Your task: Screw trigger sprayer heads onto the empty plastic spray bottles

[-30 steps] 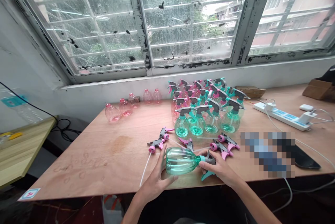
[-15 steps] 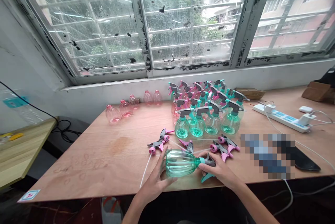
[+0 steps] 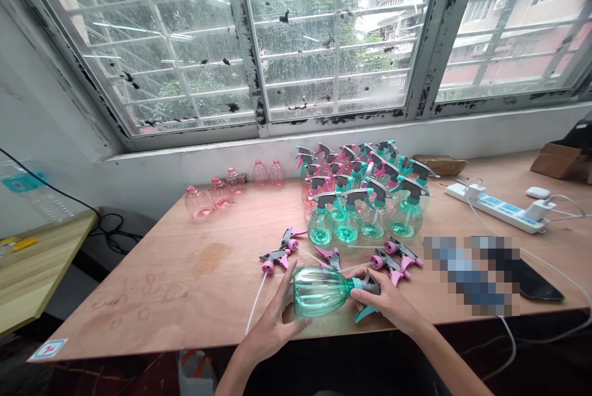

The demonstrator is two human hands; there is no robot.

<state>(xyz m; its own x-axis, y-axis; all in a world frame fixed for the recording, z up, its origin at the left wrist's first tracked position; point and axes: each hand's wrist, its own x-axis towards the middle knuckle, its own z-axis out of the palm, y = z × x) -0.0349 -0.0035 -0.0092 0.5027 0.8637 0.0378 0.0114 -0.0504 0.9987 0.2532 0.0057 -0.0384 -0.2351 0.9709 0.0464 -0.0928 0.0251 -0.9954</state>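
Note:
A clear green spray bottle (image 3: 319, 292) lies sideways between my hands, above the table's front part. My left hand (image 3: 277, 319) cups the bottle's base, thumb below and fingers behind. At the other end, my right hand (image 3: 391, 302) is closed round the grey and teal spray head at the neck, its teal trigger pointing down. Just beyond the bottle lie several loose pink and grey spray heads (image 3: 275, 258) with white dip tubes. Behind them stand several green and pink spray bottles (image 3: 346, 225) in a tight group, heads fitted.
Several pink bottles without heads (image 3: 198, 203) stand at the back left of the wooden table (image 3: 185, 279). To the right are a white power strip (image 3: 497, 206) with cables, a black phone-like slab (image 3: 539, 279) partly blurred out, and a cardboard box (image 3: 557, 160). A window rises behind.

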